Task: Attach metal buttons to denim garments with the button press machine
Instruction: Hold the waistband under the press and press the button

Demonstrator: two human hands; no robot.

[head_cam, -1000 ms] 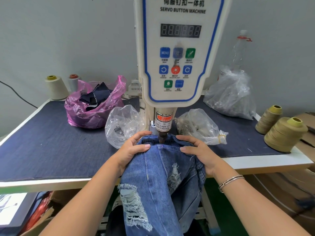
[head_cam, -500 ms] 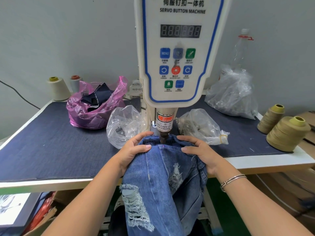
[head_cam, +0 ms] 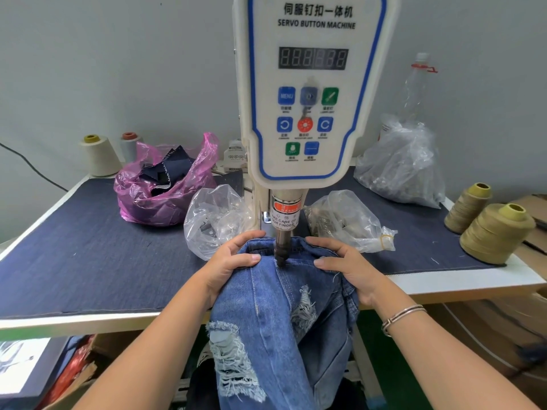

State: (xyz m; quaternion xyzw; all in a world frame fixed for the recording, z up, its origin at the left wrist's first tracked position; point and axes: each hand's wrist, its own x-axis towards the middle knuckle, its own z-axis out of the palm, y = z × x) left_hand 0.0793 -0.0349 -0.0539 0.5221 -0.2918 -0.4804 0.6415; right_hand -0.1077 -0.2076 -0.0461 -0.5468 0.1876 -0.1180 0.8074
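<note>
**Jeans waistband held under the press head**

Dark denim cloth covers the white worktable, which stands against a plain grey wall. At the middle of its front edge rises the white servo button machine with a blue-trimmed control panel, its dark metal punch down on the waistband of the ripped blue denim jeans, which hang over the front edge. Both hands curl over the waistband, thumbs on top. The left hand grips the fabric just left of the punch, the right hand just right of it. A silver bangle circles the right wrist. Two clear plastic bags flank the machine's column; a pink bag of fabric scraps lies toward the back left corner, and olive thread cones stand near the right edge.
</note>
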